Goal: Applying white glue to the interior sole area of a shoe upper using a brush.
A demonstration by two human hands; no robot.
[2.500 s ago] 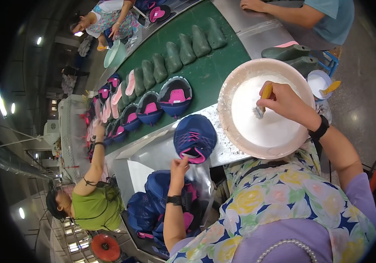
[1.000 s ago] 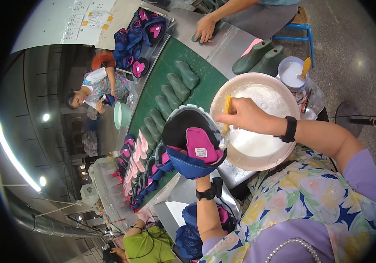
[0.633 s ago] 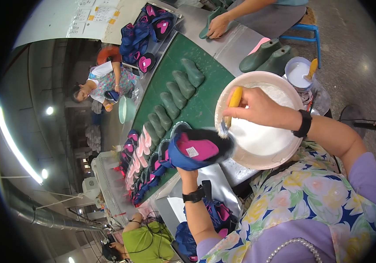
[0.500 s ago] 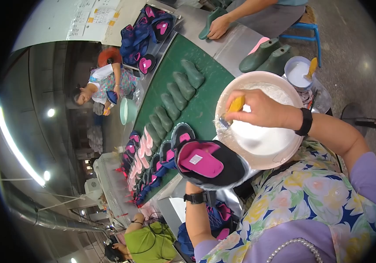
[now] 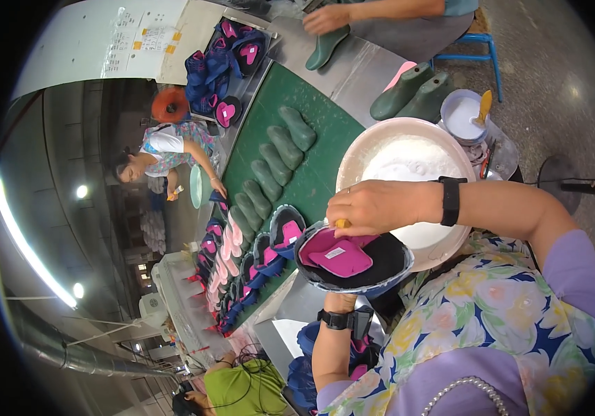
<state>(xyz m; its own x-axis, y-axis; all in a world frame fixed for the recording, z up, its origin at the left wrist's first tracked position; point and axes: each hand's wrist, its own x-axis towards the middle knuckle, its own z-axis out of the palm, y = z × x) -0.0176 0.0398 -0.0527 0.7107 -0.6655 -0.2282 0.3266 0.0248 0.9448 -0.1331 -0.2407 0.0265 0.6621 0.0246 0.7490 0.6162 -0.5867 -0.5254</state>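
A dark blue shoe upper with a pink lining and tongue [image 5: 342,260] is held up in front of me, its open underside facing me. My left hand [image 5: 340,302] supports it from below; the upper hides most of the fingers. In my right hand [image 5: 374,208] is a brush, of which only a bit of yellow handle [image 5: 342,223] shows. That hand is closed at the upper's far edge, and the bristles are hidden. Just beyond stands a pink basin [image 5: 467,170] of white liquid, partly behind my right forearm.
Green shoe lasts [image 5: 283,147] line a green conveyor belt [image 5: 332,125], along with more shoe uppers [image 5: 268,256] and pink insoles [image 5: 231,236]. A small tub [image 5: 443,114] with a yellow-handled brush [image 5: 485,105] sits beyond the basin. Co-workers' hands [image 5: 326,19] are near the belt.
My right hand has moved from above the basin down to the upper's edge with the brush. The upper has tilted and shifted slightly right. A co-worker at the far left has reached toward the belt.
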